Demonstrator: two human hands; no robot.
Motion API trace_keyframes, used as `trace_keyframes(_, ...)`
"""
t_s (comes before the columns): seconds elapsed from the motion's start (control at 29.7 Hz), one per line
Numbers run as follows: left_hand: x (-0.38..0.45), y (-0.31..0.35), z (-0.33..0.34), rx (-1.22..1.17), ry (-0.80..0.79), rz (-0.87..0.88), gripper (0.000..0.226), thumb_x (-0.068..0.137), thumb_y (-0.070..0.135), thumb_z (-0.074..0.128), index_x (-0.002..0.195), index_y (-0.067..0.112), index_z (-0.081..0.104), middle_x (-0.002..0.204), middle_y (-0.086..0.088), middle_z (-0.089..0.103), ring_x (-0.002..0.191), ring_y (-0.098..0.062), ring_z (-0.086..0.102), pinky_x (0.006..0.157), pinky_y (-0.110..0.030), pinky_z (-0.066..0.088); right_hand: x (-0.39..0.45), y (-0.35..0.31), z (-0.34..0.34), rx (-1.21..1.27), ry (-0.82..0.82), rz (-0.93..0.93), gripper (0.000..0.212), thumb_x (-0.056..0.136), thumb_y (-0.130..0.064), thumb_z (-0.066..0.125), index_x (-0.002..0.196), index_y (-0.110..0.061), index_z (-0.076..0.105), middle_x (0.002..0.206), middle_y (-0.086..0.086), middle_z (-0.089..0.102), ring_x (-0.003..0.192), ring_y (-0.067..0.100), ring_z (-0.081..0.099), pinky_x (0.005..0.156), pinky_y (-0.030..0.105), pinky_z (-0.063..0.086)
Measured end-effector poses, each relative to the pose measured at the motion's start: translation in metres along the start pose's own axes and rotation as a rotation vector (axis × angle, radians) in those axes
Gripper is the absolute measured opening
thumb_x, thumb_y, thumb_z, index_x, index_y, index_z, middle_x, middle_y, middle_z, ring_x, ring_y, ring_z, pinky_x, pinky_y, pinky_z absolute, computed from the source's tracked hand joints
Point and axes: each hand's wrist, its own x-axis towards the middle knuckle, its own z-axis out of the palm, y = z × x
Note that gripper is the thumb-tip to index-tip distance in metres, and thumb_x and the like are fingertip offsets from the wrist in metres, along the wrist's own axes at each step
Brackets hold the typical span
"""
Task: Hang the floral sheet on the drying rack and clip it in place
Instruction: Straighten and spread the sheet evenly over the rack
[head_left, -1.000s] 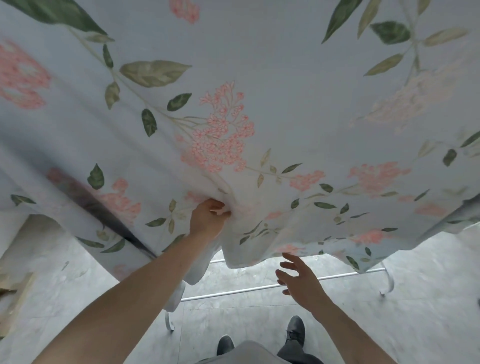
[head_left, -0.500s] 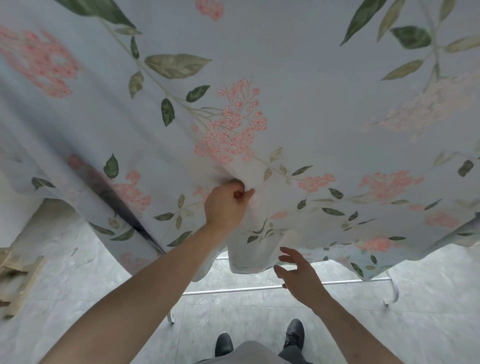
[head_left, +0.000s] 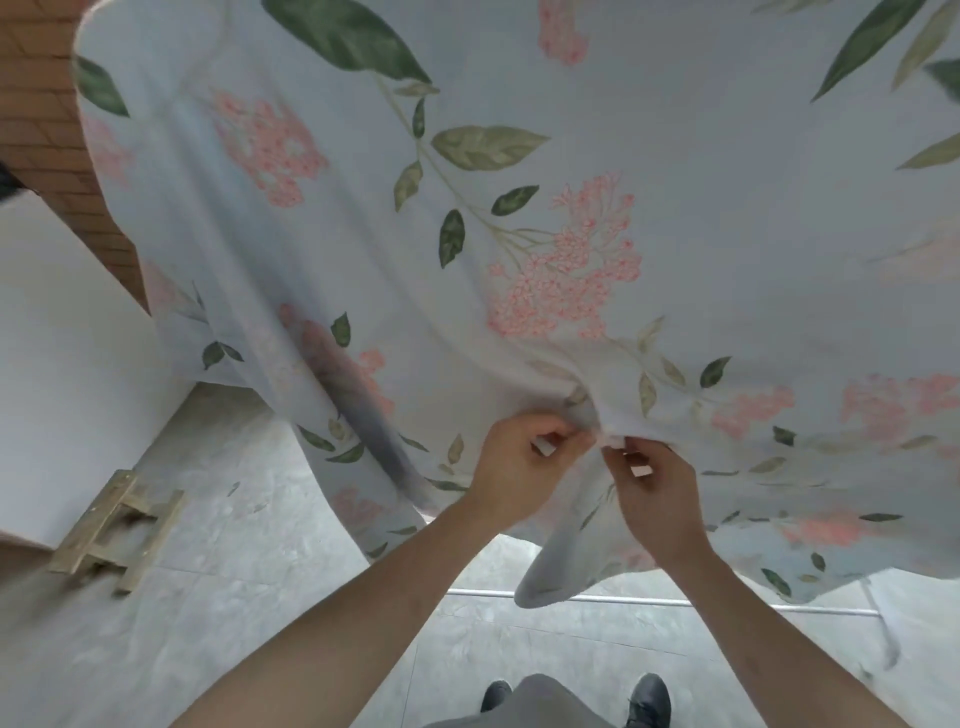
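In the head view, the floral sheet (head_left: 519, 208) hung spread across the far and upper scene, draped over the drying rack (head_left: 649, 603). The left hand (head_left: 524, 467) and the right hand (head_left: 654, 493), just beside each other, each had a narrow grip pinching a gathered fold near the sheet's lower edge.
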Motion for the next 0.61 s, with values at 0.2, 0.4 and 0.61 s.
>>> trace_keyframes(0.2,-0.052,-0.121,-0.037,0.214,-0.162,-0.590,0.021,0.083,0.030,0.079,0.100,0.026,0.067,0.097,0.009,0.069,0.093,-0.015,0.066,0.089,-0.029,0.054,0.006,-0.025,-0.019,0.201,-0.054,-0.073,0.023,0.105,-0.018,0.056,0.082,-0.013,0.060,0.073,0.007,0.063,0.070,0.025,0.063,0.072,0.040,0.055)
trace_keyframes(0.4,-0.061,-0.133,-0.014,-0.141,-0.350,-0.909,0.070,0.080,0.023,0.089,0.132,0.025,0.043,0.114,0.001,0.053,0.104,-0.022,0.060,0.086,-0.028,0.052,0.001,-0.048,-0.026,0.268,-0.055,-0.140,0.028,0.106,-0.017,0.053,0.081,-0.008,0.060,0.068,0.014,0.060,0.062,0.023,0.058,0.062,0.018,0.047)
trace_keyframes(0.61,-0.024,-0.142,-0.004,-0.598,-0.146,-0.996,0.087,0.071,0.047,0.092,0.141,0.027,0.046,0.138,-0.002,0.060,0.124,-0.028,0.059,0.111,-0.048,0.047,-0.005,-0.055,-0.043,0.392,-0.122,-0.136,0.028,0.105,-0.008,0.052,0.079,-0.006,0.062,0.065,0.008,0.058,0.062,0.014,0.056,0.063,0.021,0.050)
